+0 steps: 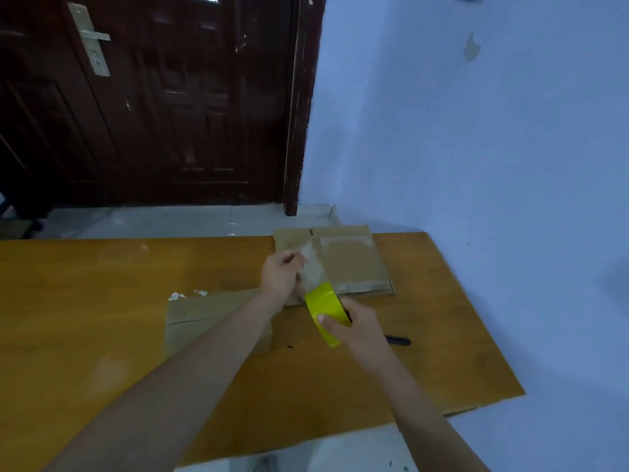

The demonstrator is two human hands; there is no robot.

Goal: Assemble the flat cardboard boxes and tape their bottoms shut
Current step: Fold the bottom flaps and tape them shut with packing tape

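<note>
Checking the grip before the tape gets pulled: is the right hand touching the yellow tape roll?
Touching. The head view shows the right hand gripping the yellow tape roll, thumb pressed on its outer face.

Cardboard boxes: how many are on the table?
2. One box lies at the far edge by the wall; the other box lies nearer, partly hidden under the left arm.

both arms outstretched, left grip [280, 274] and right grip [354, 327] curled.

No text, label, brand or number can be read on anything in view.
</note>
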